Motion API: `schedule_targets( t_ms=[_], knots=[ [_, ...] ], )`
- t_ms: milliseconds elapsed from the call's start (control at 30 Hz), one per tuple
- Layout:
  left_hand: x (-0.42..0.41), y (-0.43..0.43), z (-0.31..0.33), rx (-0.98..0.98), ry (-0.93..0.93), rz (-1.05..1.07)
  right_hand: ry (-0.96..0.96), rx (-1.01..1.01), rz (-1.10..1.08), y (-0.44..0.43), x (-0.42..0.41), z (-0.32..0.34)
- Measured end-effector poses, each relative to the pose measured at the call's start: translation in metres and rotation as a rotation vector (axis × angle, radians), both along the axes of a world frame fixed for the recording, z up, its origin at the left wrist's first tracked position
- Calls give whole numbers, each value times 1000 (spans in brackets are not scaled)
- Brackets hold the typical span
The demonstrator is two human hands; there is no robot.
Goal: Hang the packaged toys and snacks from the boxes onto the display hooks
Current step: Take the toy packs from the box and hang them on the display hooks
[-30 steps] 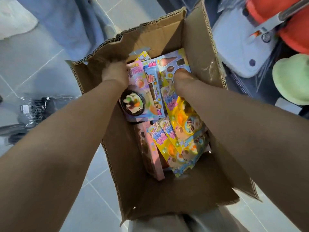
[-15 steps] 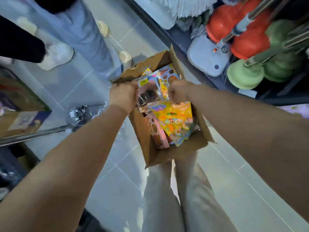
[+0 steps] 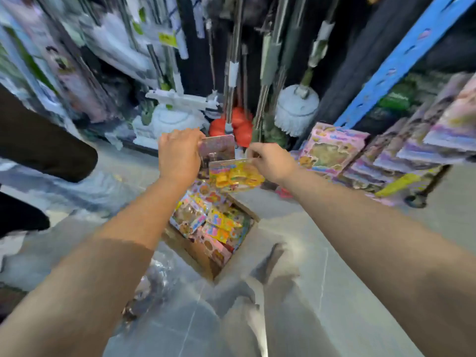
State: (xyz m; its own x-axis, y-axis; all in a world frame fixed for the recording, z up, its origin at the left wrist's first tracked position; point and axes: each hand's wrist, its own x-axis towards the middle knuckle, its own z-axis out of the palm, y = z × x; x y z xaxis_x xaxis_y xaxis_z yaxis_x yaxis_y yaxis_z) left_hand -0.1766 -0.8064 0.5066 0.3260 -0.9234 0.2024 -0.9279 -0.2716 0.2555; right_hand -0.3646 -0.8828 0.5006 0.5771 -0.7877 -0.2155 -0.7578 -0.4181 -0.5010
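Above the cardboard box (image 3: 195,249), left hand (image 3: 178,156) grips a pink toy pack (image 3: 217,148); right hand (image 3: 274,163) pinches a yellow toy pack (image 3: 235,175).

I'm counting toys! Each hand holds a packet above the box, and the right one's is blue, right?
No: the head view shows the right hand pinching a yellow packet, not blue. The left hand holds its pinkish packet too, both above the box.

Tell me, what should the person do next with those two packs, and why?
Probably swing right toward the toy display. The left hand grips a pink pack, the right hand pinches a yellow pack, both raised above the open box, so neither is hung yet.
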Motion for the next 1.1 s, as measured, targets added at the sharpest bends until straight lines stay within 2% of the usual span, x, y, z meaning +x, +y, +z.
schedule_targets(
  t_ms=[167,300,400,533,800,933,1100],
  knots=[
    [-89,-29,68,-134,14,-257,-183,-103,-287,19,-100,81],
    [-164,-58,104,-174,-20,-446,-265,-173,-436,23,-175,116],
    [-220,-82,123,-233,-27,-550,-287,-201,-500,15,-226,133],
    [-289,-118,143,-324,71,-646,-280,-255,-535,-9,-286,155],
    [-405,-209,187,-289,234,-617,-387,-283,-539,-93,-395,187],
    [-431,-243,197,-319,228,-505,-368,-251,-476,-127,-427,196],
    [-434,-258,204,-331,210,-383,-432,-257,-450,-156,-436,201]
  ],
)
